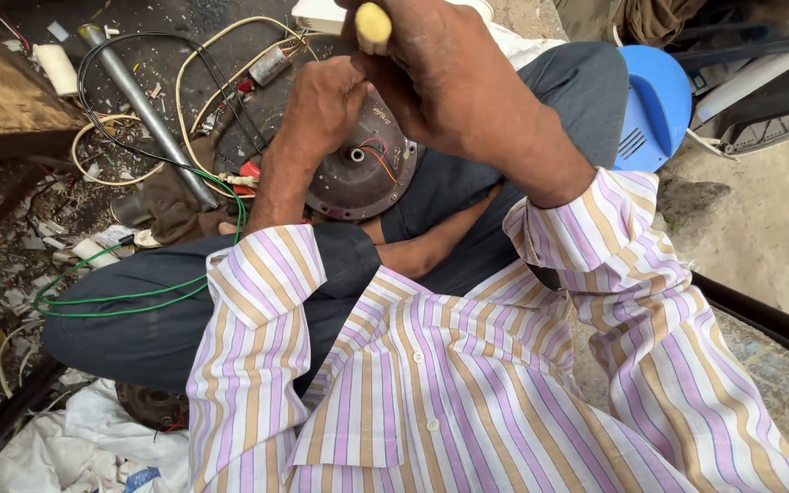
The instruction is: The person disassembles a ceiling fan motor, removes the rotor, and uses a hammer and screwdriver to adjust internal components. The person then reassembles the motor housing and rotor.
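1. A seated person in a striped shirt (468, 383) and dark trousers (139, 310) looks down at their lap.
2. The right hand (440, 73) grips a yellow tool handle (373, 26), fist closed around it.
3. The left hand (321, 105) rests on a round dark motor housing (362, 173) with red wires at its centre.
4. Green wire (120, 297), cream cable (194, 64) and a metal rod (148, 114) lie on the littered ground.
5. A blue plastic cover (655, 105) sits at the right.

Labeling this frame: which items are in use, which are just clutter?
In use:
- round motor housing
- yellow tool handle in right hand
- left hand on housing

Lying about:
- green wire
- metal pipe
- blue plastic cover
- white cloth
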